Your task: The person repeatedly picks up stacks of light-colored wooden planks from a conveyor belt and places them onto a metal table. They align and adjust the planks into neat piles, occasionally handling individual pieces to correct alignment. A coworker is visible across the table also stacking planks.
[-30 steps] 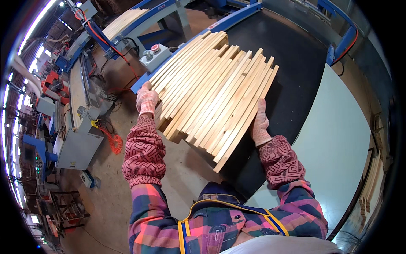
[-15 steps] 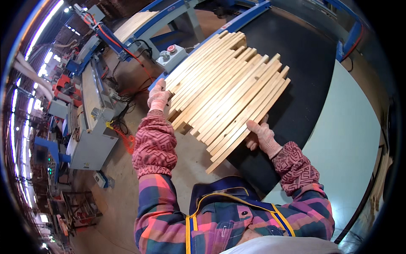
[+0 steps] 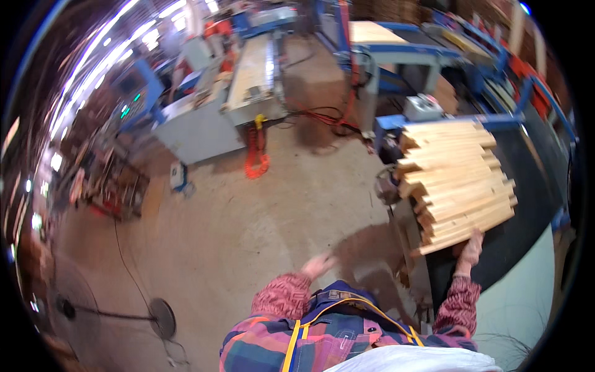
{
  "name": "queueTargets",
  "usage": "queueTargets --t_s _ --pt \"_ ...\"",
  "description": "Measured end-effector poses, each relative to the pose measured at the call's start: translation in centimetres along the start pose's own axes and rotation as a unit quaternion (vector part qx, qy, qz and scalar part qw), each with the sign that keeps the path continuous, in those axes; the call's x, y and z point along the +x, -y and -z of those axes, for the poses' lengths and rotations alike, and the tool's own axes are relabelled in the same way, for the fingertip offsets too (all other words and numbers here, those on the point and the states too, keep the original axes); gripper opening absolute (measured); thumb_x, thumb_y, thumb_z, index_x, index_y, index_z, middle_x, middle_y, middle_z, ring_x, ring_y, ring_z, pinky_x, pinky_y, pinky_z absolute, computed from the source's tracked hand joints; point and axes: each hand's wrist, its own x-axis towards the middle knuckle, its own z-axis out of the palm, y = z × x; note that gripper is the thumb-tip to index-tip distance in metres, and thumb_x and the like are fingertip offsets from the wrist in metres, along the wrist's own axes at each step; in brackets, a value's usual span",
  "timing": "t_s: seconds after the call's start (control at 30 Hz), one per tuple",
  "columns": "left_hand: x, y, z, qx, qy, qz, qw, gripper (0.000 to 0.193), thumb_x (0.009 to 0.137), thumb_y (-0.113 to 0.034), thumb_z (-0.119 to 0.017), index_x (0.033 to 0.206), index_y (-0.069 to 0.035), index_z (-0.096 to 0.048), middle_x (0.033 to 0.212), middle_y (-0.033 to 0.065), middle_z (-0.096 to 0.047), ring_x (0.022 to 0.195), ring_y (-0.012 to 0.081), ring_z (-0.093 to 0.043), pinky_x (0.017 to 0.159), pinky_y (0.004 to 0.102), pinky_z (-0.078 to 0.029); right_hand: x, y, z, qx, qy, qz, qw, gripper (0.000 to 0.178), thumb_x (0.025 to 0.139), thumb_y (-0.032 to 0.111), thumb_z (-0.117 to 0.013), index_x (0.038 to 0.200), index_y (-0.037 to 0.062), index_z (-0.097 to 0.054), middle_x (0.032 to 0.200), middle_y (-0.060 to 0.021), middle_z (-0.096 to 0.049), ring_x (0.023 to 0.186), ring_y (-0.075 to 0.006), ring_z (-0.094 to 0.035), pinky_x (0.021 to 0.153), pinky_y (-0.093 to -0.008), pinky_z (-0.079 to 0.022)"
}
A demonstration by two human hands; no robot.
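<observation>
A stack of pale wooden strips [image 3: 462, 180] lies side by side on a black belt [image 3: 527, 173], their ends uneven. My right hand [image 3: 471, 251], in a light glove, is at the near edge of the stack, thumb over the outermost strip and the other fingers partly hidden beside it. Away from the wood, my left hand [image 3: 318, 265] hangs over the floor in front of my body. Motion smears its fingers, and no object shows in it.
A grey control box [image 3: 423, 107] stands behind the strips on the blue frame. Further left are a grey machine cabinet [image 3: 201, 133], a coiled orange hose [image 3: 256, 155] and a blue control panel [image 3: 137, 93]. A pedestal fan [image 3: 163, 317] stands at the lower left. A pale green surface [image 3: 527, 297] borders the belt.
My left hand has let go of the strips' far-left ends and dropped back toward my body. The view has turned left, so the stack now appears further right. My right hand stays at its edge.
</observation>
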Motion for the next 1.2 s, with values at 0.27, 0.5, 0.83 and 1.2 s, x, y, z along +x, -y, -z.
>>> queueTargets --t_s 0.27,0.5,0.83,1.2 --pt "-31.5 28.0 -6.4 0.122 0.135 0.133 0.974 0.038 0.087 -0.044 -0.062 0.119 -0.025 -0.068 0.107 0.0227 -0.066 0.102 0.0397 -0.066 0.085 0.0518 -0.054 -9.0 14.6 0.3 -0.108 0.027 -0.069 0.991 0.055 0.104 0.026 -0.049 0.149 -0.0042 -0.039 0.149 -0.0244 -0.045 0.132 -0.0332 -0.05 0.11 -0.0352 -0.04" --pt "-26.2 29.8 -6.4 0.033 -0.007 0.122 0.992 0.032 0.087 -0.036 -0.063 0.117 -0.026 -0.066 0.103 0.0242 -0.064 0.098 0.0434 -0.065 0.079 0.0525 -0.056 -25.7 24.6 -10.8 -0.198 0.237 -0.003 0.951 0.062 0.098 0.027 -0.058 0.147 -0.0034 -0.036 0.133 -0.0232 -0.051 0.115 -0.0336 -0.054 0.102 -0.0377 -0.043" --pt "-17.8 24.5 4.9 -0.196 -0.223 0.205 0.933 0.064 0.09 -0.056 -0.053 0.137 -0.013 -0.057 0.137 0.0215 -0.058 0.127 0.0384 -0.055 0.106 0.0466 -0.043 -46.1 32.2 -36.9 -0.16 0.822 -0.159 0.522 0.052 0.089 0.027 -0.069 0.134 0.0033 -0.061 0.094 -0.0061 -0.069 0.073 -0.0176 -0.065 0.071 -0.0324 -0.055" --pt "-42.9 37.2 5.0 -0.144 -0.098 0.499 0.849 0.032 0.093 -0.024 -0.055 0.122 -0.013 -0.064 0.116 0.0167 -0.067 0.112 0.0369 -0.063 0.095 0.0491 -0.052 -52.8 34.4 -53.2 -0.139 0.856 0.39 0.31 0.023 0.086 0.029 -0.061 0.106 0.0203 -0.066 0.114 -0.01 -0.067 0.106 -0.0354 -0.065 0.088 -0.0442 -0.053"
